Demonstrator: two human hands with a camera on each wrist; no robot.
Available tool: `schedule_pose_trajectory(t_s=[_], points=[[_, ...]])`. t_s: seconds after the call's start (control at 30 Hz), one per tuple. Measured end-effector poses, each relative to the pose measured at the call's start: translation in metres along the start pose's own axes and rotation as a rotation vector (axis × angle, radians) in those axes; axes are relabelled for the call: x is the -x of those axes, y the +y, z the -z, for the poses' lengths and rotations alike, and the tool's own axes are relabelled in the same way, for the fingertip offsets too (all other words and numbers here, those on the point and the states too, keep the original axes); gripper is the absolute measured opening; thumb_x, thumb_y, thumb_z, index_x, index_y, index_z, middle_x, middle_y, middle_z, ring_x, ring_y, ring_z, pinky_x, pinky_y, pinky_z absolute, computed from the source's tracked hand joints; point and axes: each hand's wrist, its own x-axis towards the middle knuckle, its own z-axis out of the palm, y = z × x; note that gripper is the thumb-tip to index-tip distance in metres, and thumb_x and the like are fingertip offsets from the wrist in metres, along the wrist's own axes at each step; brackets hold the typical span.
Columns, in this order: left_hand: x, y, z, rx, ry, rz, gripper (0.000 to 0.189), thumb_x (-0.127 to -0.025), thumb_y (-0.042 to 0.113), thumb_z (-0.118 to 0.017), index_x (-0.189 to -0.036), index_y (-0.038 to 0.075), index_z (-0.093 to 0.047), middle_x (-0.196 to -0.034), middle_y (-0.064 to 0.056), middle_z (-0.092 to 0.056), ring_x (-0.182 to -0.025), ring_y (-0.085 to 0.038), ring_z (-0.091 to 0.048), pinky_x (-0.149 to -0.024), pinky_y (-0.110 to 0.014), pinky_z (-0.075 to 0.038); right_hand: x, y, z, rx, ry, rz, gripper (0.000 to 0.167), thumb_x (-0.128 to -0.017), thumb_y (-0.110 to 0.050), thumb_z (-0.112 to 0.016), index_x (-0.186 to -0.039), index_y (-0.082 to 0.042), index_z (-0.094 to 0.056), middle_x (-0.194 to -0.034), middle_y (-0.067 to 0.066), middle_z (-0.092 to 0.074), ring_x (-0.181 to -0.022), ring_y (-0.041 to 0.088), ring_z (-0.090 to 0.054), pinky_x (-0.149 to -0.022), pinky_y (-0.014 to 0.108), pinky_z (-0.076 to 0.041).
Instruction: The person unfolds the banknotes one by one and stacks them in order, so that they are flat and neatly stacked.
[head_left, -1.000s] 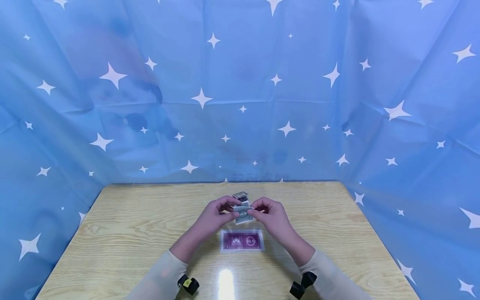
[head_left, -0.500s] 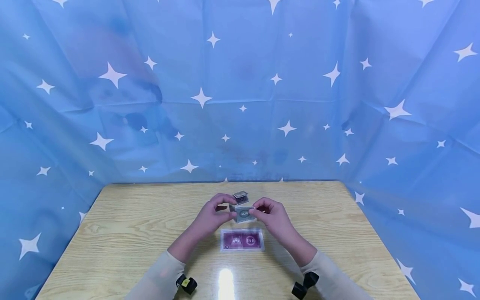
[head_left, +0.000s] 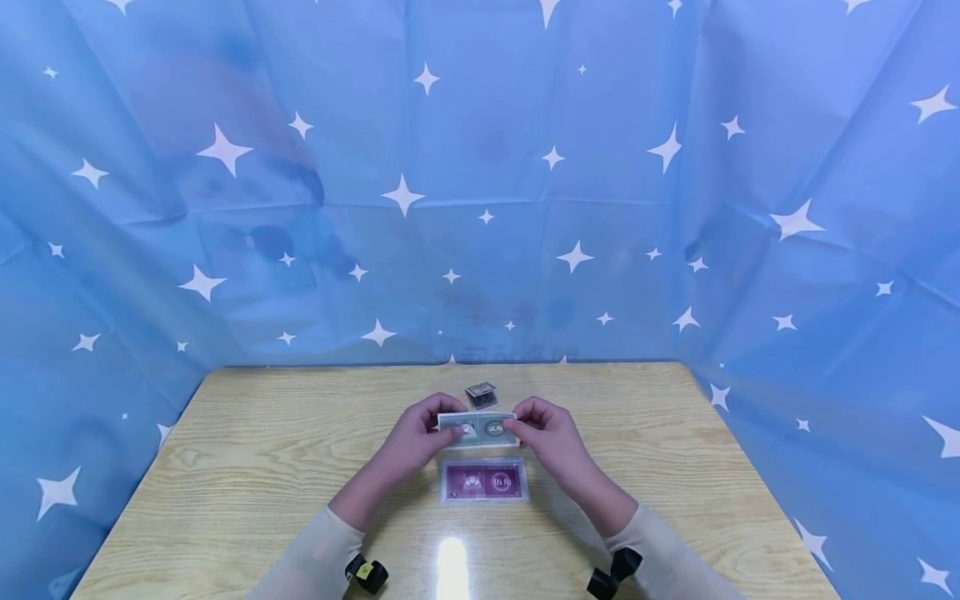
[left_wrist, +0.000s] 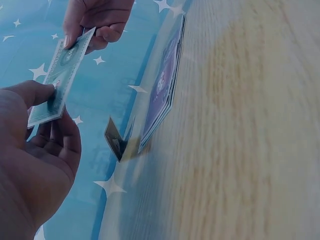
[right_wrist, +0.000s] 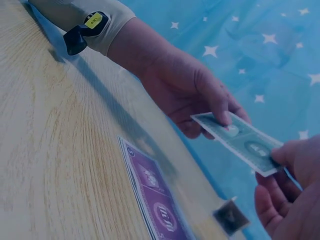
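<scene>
Both hands hold a green play banknote [head_left: 480, 442], stretched flat above the table. My left hand [head_left: 416, 433] pinches its left end, with the thumb on the printed face, as the left wrist view also shows. At the other end my right hand [head_left: 551, 429] pinches the note [right_wrist: 242, 140] between thumb and fingers. Just below, in the head view, a stack of purple banknotes [head_left: 485, 482] lies face up on the table; the left wrist view shows several layers at its edge. Behind the green note stands a small folded dark note [head_left: 482, 395], partly opened in a V.
The wooden table [head_left: 262, 467] ends at a blue curtain [head_left: 480, 275] with white stars. Black wrist cameras [head_left: 367, 573] are strapped on both sleeves. A bright light reflection [head_left: 452, 567] lies on the table's near side.
The green note has gone from folded to spread out at full length. My left hand has moved left with its end, while the right hand has stayed nearly in place.
</scene>
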Motion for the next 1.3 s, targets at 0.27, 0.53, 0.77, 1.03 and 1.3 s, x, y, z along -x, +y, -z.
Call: schedule_pose_trajectory(t_s=[0.27,0.53,0.77,1.03,1.3], points=[[0.004,-0.001,0.002,0.027,-0.022,-0.017,0.024,-0.102,0.003,-0.074,-0.125,0.011,-0.074,-0.120,-0.010,-0.072,-0.096,-0.025,-0.064,-0.078,-0.031,-0.059,0.002,0.002,0.000,-0.019,-0.009,-0.012,0.012,-0.100,-0.005,-0.080,-0.102,0.001,-0.070,-0.090,0.007,-0.067,-0.079,0.018,-0.061,-0.071,0.028,-0.058],[0.008,0.001,0.003,0.056,-0.046,-0.008,0.025,-0.104,0.004,-0.073,-0.128,0.010,-0.073,-0.121,-0.011,-0.072,-0.095,-0.024,-0.063,-0.079,-0.034,-0.060,0.004,0.003,0.001,-0.035,-0.026,-0.025,0.014,-0.100,-0.004,-0.080,-0.103,0.003,-0.068,-0.088,0.007,-0.066,-0.079,0.017,-0.060,-0.072,0.028,-0.057],[0.012,0.002,0.002,0.024,-0.083,0.005,0.027,-0.104,0.007,-0.074,-0.130,0.012,-0.074,-0.124,-0.012,-0.072,-0.097,-0.024,-0.064,-0.079,-0.033,-0.060,0.006,0.006,0.004,-0.004,-0.054,-0.029,0.020,-0.099,-0.004,-0.080,-0.116,0.002,-0.071,-0.097,0.010,-0.071,-0.080,0.016,-0.065,-0.072,0.027,-0.058],[0.016,-0.001,0.002,-0.028,-0.125,0.018,0.029,-0.103,0.008,-0.075,-0.131,0.015,-0.075,-0.118,-0.007,-0.073,-0.097,-0.025,-0.068,-0.080,-0.033,-0.062,0.012,0.012,0.010,0.101,-0.144,0.019,0.022,-0.102,-0.009,-0.079,-0.123,-0.001,-0.075,-0.104,0.013,-0.076,-0.083,0.018,-0.067,-0.075,0.030,-0.061],[0.020,-0.002,0.000,-0.094,-0.163,0.033,0.028,-0.104,0.009,-0.074,-0.130,0.020,-0.078,-0.116,-0.003,-0.075,-0.097,-0.024,-0.070,-0.079,-0.033,-0.063,0.016,0.017,0.012,0.171,-0.150,0.049,0.013,-0.103,-0.009,-0.079,-0.115,-0.003,-0.079,-0.096,0.011,-0.074,-0.078,0.016,-0.060,-0.068,0.022,-0.050]])
